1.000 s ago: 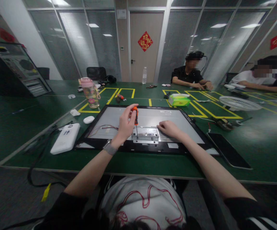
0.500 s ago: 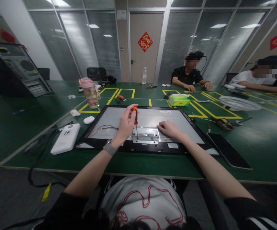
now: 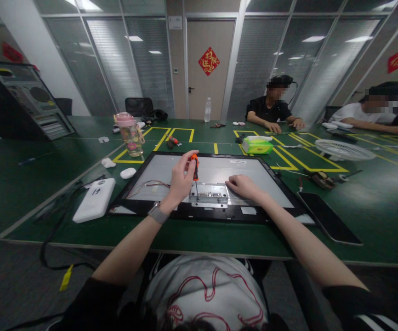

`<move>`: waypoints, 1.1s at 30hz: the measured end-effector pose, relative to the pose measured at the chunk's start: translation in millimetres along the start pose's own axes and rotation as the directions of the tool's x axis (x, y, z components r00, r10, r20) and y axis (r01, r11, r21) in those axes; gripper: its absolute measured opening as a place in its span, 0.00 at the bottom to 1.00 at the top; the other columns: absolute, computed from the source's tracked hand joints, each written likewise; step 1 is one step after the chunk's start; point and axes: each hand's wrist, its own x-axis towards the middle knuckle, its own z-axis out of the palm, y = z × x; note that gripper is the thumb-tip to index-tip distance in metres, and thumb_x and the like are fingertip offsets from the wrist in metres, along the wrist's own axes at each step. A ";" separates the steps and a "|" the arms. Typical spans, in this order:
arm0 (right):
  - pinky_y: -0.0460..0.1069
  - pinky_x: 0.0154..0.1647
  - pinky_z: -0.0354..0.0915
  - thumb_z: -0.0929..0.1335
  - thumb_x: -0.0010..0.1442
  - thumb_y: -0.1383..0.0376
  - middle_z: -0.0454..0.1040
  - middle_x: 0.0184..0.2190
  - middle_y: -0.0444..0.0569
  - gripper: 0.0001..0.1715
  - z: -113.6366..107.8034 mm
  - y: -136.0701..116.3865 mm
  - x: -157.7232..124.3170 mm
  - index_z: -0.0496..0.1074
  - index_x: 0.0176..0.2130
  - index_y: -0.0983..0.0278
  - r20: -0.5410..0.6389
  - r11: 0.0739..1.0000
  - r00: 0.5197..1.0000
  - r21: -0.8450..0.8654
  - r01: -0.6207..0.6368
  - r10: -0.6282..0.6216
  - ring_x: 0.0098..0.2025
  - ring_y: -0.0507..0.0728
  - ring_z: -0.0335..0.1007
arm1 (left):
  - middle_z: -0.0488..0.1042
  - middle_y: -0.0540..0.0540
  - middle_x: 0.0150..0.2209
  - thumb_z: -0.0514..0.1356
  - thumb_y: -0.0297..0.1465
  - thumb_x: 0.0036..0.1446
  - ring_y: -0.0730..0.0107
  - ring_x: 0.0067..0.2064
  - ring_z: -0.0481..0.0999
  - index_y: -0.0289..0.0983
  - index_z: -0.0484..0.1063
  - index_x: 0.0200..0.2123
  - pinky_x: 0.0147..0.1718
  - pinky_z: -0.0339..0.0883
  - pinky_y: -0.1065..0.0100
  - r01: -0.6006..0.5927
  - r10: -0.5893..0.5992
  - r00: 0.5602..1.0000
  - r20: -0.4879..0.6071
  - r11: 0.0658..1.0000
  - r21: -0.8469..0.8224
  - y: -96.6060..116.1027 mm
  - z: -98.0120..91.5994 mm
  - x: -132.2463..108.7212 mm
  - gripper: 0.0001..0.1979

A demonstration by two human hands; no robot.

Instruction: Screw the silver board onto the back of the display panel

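A flat display panel with a black frame lies on the green table. Near its front edge is a metal bracket. My left hand, with a watch on the wrist, is closed around an orange and black screwdriver. The screwdriver stands nearly upright, its tip down at the left part of the bracket. My right hand rests on the panel at the bracket's right side, fingers curled; what they hold, if anything, is hidden. Thin wires lie on the panel left of my left hand.
A white power bank, a white case and a pink-lidded bottle are at left. A phone lies at right. Behind the panel is a green tissue pack. Two people sit across the table at right.
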 end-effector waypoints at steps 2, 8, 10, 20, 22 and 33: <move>0.47 0.31 0.52 0.59 0.66 0.59 0.78 0.31 0.56 0.22 -0.7 -0.3 -0.1 0.74 0.30 0.66 0.001 1.000 1.000 -0.002 0.004 -0.004 0.34 0.57 0.71 | 0.72 0.46 0.35 0.50 0.33 0.65 0.74 0.32 0.71 0.39 0.67 0.51 0.31 0.67 0.71 -0.001 0.001 1.000 -0.003 1.000 -0.002 -0.4 0.3 0.1 0.14; 0.47 0.31 0.52 0.58 0.66 0.59 0.78 0.32 0.56 0.22 -1.3 -0.1 0.0 0.74 0.31 0.66 0.004 1.000 1.000 -0.005 0.014 -0.014 0.34 0.57 0.71 | 0.71 0.47 0.34 0.50 0.33 0.65 0.74 0.31 0.71 0.39 0.67 0.51 0.31 0.67 0.71 0.000 0.000 1.000 -0.002 1.000 -0.005 1.7 0.1 0.0 0.14; 0.47 0.31 0.52 0.58 0.66 0.59 0.78 0.32 0.55 0.22 -1.1 0.1 0.0 0.74 0.30 0.66 0.003 1.000 1.000 -0.003 0.011 -0.011 0.34 0.57 0.71 | 0.71 0.47 0.34 0.50 0.33 0.65 0.74 0.32 0.71 0.39 0.67 0.51 0.31 0.67 0.71 0.000 0.000 1.000 -0.003 1.000 0.002 2.2 -0.1 0.0 0.14; 0.47 0.32 0.53 0.59 0.66 0.59 0.78 0.32 0.55 0.21 -2.1 -1.4 -0.8 0.73 0.31 0.66 0.002 1.000 1.000 0.001 0.000 0.000 0.35 0.57 0.71 | 0.72 0.47 0.34 0.49 0.33 0.65 0.74 0.32 0.72 0.39 0.66 0.51 0.31 0.68 0.71 0.001 -0.001 1.000 0.010 1.000 0.002 0.7 -0.1 -0.3 0.14; 0.47 0.32 0.53 0.59 0.66 0.59 0.78 0.32 0.56 0.21 -2.6 -1.9 -1.0 0.73 0.31 0.66 0.005 1.000 1.000 0.003 0.000 0.000 0.35 0.58 0.71 | 0.72 0.46 0.35 0.49 0.33 0.65 0.74 0.32 0.72 0.39 0.66 0.52 0.31 0.68 0.71 0.003 -0.003 1.000 0.013 1.000 0.005 0.5 -0.1 -0.3 0.14; 0.47 0.32 0.53 0.58 0.66 0.60 0.78 0.31 0.55 0.22 -3.2 -2.5 -1.4 0.74 0.31 0.66 0.007 1.000 1.000 0.006 0.007 -0.007 0.34 0.57 0.70 | 0.72 0.47 0.35 0.49 0.34 0.65 0.75 0.31 0.71 0.39 0.66 0.52 0.30 0.68 0.71 0.011 -0.011 0.999 0.037 1.000 0.003 -0.4 0.3 -0.1 0.15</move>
